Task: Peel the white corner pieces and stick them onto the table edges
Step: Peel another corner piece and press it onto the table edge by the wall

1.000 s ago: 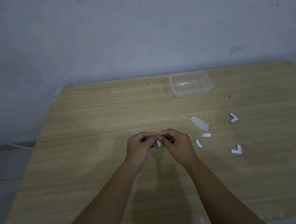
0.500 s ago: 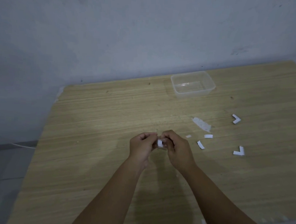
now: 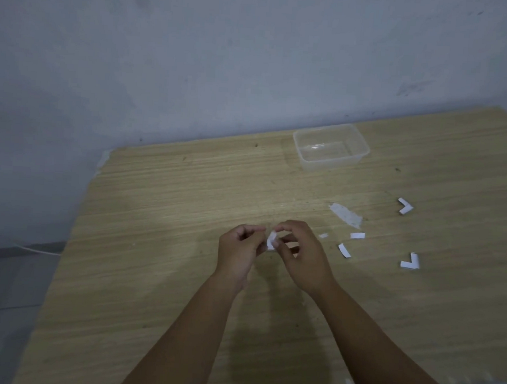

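My left hand (image 3: 240, 247) and right hand (image 3: 305, 254) are bare, no gloves, rings or watch; both forearms are uncovered up to the frame's lower edge; no sleeve shows.

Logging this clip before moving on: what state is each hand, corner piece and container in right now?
Left hand: pinches held piece.
Right hand: pinches held piece.
Held piece: between both hands, above table.
Far corner piece: loose on table.
Near corner piece: loose on table.
Clear container: lidless, looks empty.
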